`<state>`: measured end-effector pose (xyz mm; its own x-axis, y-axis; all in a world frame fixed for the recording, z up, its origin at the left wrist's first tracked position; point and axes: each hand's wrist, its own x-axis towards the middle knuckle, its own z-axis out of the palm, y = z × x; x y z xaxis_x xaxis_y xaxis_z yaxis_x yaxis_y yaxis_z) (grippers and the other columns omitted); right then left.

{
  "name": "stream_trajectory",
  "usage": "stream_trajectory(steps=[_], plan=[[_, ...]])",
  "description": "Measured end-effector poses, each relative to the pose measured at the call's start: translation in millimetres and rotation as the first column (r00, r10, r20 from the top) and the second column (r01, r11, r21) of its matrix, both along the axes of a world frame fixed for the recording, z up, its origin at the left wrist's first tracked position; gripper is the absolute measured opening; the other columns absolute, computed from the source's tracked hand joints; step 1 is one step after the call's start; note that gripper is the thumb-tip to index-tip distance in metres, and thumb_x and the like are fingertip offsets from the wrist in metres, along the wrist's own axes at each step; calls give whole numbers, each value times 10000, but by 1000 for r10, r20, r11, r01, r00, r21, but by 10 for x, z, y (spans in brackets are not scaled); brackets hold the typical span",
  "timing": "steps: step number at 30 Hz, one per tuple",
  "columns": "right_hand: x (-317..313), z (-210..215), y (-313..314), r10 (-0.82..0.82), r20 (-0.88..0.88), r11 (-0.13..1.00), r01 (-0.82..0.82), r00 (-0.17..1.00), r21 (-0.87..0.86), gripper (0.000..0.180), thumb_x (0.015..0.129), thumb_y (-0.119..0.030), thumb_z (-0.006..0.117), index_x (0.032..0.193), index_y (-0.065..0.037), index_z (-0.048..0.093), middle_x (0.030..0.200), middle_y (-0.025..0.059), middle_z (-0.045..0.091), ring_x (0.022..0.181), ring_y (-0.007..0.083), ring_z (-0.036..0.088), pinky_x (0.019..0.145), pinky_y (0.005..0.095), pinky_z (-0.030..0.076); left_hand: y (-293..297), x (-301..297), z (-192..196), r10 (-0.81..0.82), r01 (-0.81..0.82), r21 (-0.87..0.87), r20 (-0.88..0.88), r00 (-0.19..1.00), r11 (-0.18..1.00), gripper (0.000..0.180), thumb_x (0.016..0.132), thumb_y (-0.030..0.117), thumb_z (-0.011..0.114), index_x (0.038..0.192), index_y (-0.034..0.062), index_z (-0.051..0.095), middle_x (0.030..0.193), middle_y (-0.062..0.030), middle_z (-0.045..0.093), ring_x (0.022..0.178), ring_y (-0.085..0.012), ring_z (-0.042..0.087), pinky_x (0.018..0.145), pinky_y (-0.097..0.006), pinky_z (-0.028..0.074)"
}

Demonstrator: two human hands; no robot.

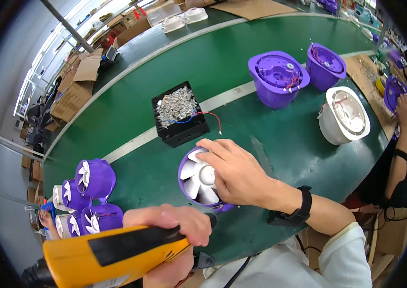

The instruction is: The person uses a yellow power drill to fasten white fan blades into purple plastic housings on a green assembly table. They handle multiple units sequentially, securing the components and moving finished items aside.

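My right hand (239, 175), with a black watch on the wrist, rests over a purple fan unit (194, 181) with a white impeller and grips its right side. The unit stands on the green table (270, 144) just in front of me. My left hand (174, 224) is closed around a yellow and black electric screwdriver (102, 254) at the lower left. Its tip points toward the fan unit's lower edge, close to it.
A black box of silver screws (179, 113) with a red and blue wire stands behind the fan. Two purple housings (278, 77) and a white one (345, 115) sit at the right. Several fan units (93, 180) are piled at the left. A co-worker's hand (403, 109) holds a purple part at the far right.
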<state>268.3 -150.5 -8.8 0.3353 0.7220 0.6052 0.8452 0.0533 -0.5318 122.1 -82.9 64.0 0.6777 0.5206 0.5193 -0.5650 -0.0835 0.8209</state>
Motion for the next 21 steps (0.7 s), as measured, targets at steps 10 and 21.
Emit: stream_trajectory(steps=[10,21], plan=[[24,-30,-53,-27,-32,998,25,999,-50,427,678,7,535,1104,19,563,1229,178,509,1033,370,524,870,430,461,-108,132,-73,93,-89,52,-71,993,995,699,833,677,500,1136,63,363,590,-70,510,368,-177,447,383,-317,416],[10,-36,-53,-43,-34,997,41,999,-58,432,677,5,553,1109,7,564,1248,177,506,1042,377,520,872,444,462,-22,172,-105,19,-18,87,-18,1000,996,693,830,685,495,1120,69,370,594,-57,498,372,-163,437,375,-303,404]])
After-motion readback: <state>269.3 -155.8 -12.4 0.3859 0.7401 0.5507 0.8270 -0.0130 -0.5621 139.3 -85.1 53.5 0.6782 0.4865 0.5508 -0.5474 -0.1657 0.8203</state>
